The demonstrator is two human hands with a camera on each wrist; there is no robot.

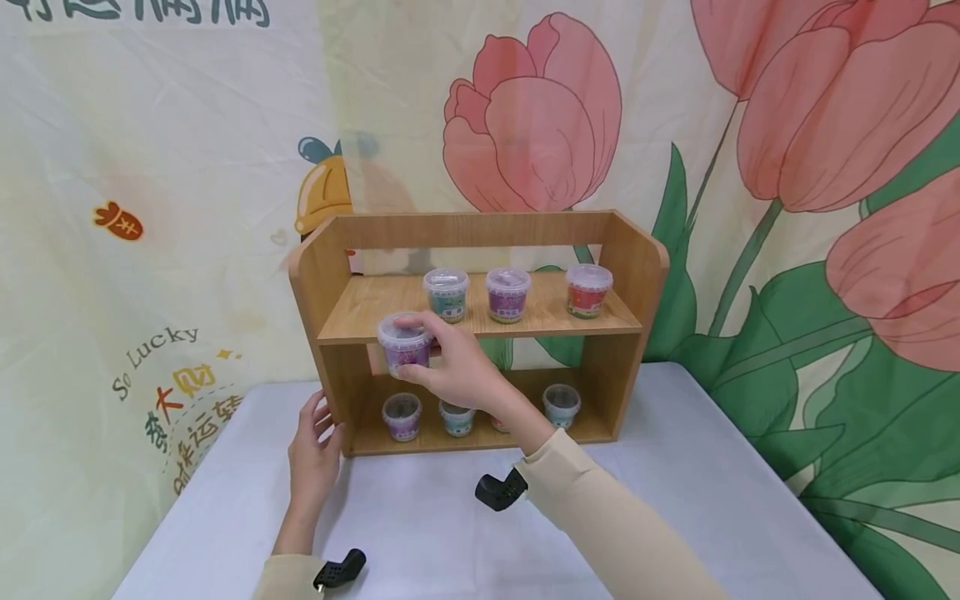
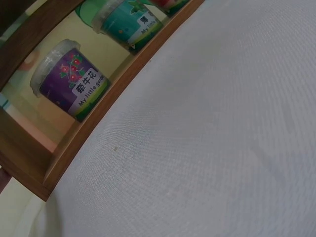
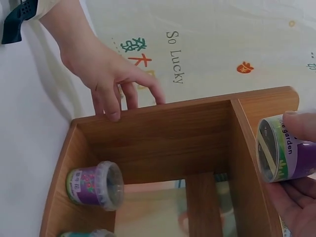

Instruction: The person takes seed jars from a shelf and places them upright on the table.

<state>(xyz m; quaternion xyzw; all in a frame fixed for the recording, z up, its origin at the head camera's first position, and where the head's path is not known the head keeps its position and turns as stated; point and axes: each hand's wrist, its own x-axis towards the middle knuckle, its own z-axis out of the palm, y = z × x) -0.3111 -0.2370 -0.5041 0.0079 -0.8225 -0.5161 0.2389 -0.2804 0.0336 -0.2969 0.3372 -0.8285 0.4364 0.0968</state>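
Observation:
My right hand (image 1: 461, 367) holds a small lidded plastic cup (image 1: 396, 343) with a purple label, thumb and fingers around its sides. It is in front of the left end of the upper board of a two-level wooden shelf (image 1: 480, 225). In the right wrist view the held cup (image 3: 289, 148) is beside the shelf's upper level, and "garden" reads on its label. My left hand (image 1: 315, 450) rests at the outside of the shelf's left side panel, fingertips on the edge. A purple-labelled cup (image 2: 74, 81) stands on the lower level near that panel.
On the upper board stand a teal cup (image 1: 447, 297), a purple cup (image 1: 507, 297) and a red cup (image 1: 588, 293). Several cups line the lower level, including a teal one (image 1: 562, 407) at right; my right arm partly covers others. A floral cloth (image 1: 532, 125) hangs behind the white table (image 1: 435, 517).

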